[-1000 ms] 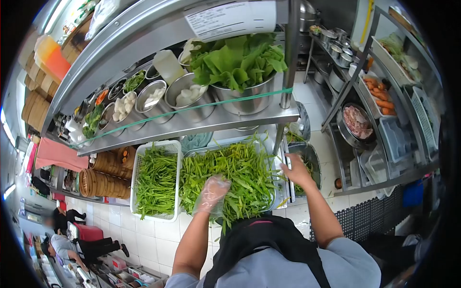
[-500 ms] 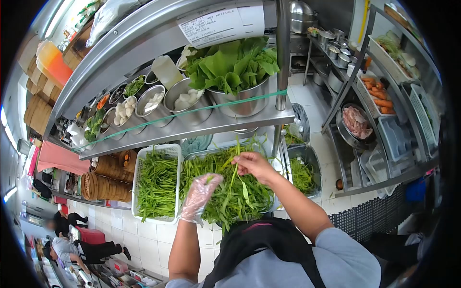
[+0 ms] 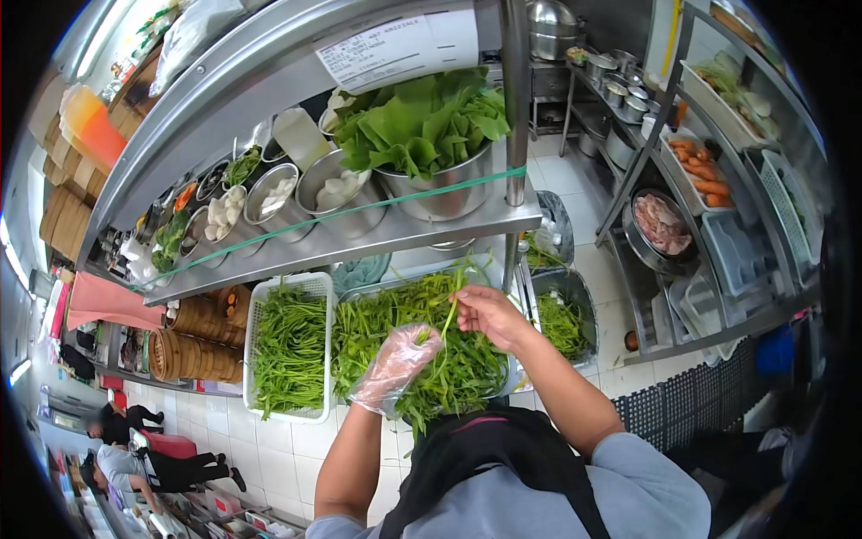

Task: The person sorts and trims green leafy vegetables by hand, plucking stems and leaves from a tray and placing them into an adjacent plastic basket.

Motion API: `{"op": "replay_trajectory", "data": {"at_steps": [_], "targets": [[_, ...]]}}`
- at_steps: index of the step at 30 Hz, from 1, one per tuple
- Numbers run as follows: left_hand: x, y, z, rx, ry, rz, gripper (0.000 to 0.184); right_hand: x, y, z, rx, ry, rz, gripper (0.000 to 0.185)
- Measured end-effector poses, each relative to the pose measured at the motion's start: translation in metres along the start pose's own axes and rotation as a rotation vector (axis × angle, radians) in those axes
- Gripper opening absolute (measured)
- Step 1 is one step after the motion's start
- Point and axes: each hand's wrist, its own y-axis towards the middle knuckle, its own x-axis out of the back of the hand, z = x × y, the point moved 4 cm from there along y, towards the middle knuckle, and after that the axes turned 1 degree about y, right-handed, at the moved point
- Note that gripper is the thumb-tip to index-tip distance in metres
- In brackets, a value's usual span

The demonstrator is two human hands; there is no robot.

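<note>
My left hand (image 3: 400,364), in a clear plastic glove, is closed around some water spinach, with a bit of green poking out by the thumb. My bare right hand (image 3: 489,316) pinches a long water spinach stalk (image 3: 452,319) between thumb and fingertips. That stalk slants down from the right fingers toward the glove. Beneath both hands, a heap of loose water spinach (image 3: 480,368) fills a tray. To the left, a white perforated basket (image 3: 330,323) holds trimmed green stems (image 3: 289,350) lying mostly lengthwise.
A steel shelf (image 3: 377,238) above carries pots of cut ingredients and a large pot of leafy greens (image 3: 422,126). Bamboo steamers (image 3: 193,355) stand at left. On the right, a bin (image 3: 564,323) holds more greens, beside a rack (image 3: 718,332). Two people are far left.
My left hand has moved right and slightly upward, closer to my right hand. My right hand has shifted slightly right, still pinching a stalk. The camera view has shifted a little.
</note>
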Motion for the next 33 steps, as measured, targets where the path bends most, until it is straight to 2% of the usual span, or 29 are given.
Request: {"op": "replay_trajectory", "data": {"at_steps": [1, 4, 5, 7, 10, 12, 15, 16, 18, 20, 21, 22, 24, 25, 27, 28, 29, 30, 32, 33], "targets": [[0.001, -0.002, -0.004, 0.049, 0.025, 0.047, 0.017, 0.004, -0.002, 0.0, 0.005, 0.074, 0.022, 0.015], [-0.002, 0.004, -0.008, 0.007, 0.085, 0.075, 0.017, 0.005, -0.004, 0.003, 0.018, 0.17, 0.026, 0.011], [-0.005, 0.005, -0.01, 0.005, 0.086, 0.076, 0.017, 0.006, -0.004, 0.003, 0.047, 0.165, 0.018, 0.012], [-0.011, 0.005, -0.026, -0.005, -0.117, 0.003, 0.019, 0.008, -0.003, -0.003, 0.074, 0.159, 0.013, 0.012], [-0.017, 0.025, -0.022, -0.092, -0.16, -0.094, 0.02, 0.002, -0.002, -0.011, 0.117, 0.04, -0.015, 0.013], [-0.016, 0.026, -0.015, -0.013, -0.163, -0.075, 0.02, -0.001, -0.004, -0.011, 0.121, 0.047, -0.046, 0.016], [-0.013, 0.031, -0.005, -0.093, -0.099, -0.029, 0.016, -0.001, -0.005, -0.011, 0.146, -0.04, -0.059, 0.019], [-0.01, 0.037, 0.006, -0.076, -0.221, -0.098, 0.013, -0.005, -0.007, -0.012, 0.142, -0.038, -0.061, 0.019], [-0.002, 0.042, 0.016, -0.058, -0.341, -0.164, 0.011, -0.016, -0.015, -0.002, 0.36, -0.317, -0.083, 0.018], [0.017, 0.041, 0.023, 0.098, -0.453, -0.36, 0.009, -0.017, -0.029, 0.01, 0.415, -0.235, -0.081, 0.017], [0.026, 0.043, 0.035, 0.045, -0.587, -0.397, 0.01, -0.008, -0.04, 0.026, 0.551, -0.318, -0.168, 0.015], [0.033, 0.042, 0.036, -0.007, -0.578, -0.341, 0.018, 0.005, -0.05, 0.039, 0.687, -0.398, -0.255, 0.013], [0.046, 0.042, 0.05, -0.032, -0.373, -0.365, 0.034, 0.05, -0.064, 0.053, 0.629, -0.469, -0.396, 0.011], [0.045, 0.044, 0.058, -0.029, -0.374, -0.371, 0.034, 0.079, -0.067, 0.056, 0.581, -0.594, -0.478, 0.013], [0.036, 0.047, 0.071, 0.058, 0.142, -0.414, 0.055, 0.138, -0.065, 0.045, 0.526, -0.722, -0.551, 0.014], [0.028, 0.048, 0.074, 0.061, 0.138, -0.418, 0.055, 0.169, -0.061, 0.033, 0.412, -0.892, -0.625, 0.019], [0.016, 0.052, 0.077, 0.12, 0.298, -0.346, 0.057, 0.187, -0.056, 0.022, 0.294, -1.06, -0.699, 0.025], [0.006, 0.054, 0.078, 0.176, 0.457, -0.272, 0.059, 0.19, -0.053, 0.009, 0.298, -1.063, -0.699, 0.025], [-0.001, 0.056, 0.069, 0.207, 0.529, -0.224, 0.058, 0.181, -0.058, -0.005, 0.524, -1.398, -0.927, 0.035], [-0.003, 0.055, 0.067, 0.245, 0.603, -0.169, 0.056, 0.168, -0.055, -0.008, 0.555, -1.296, -0.842, 0.04]]}}
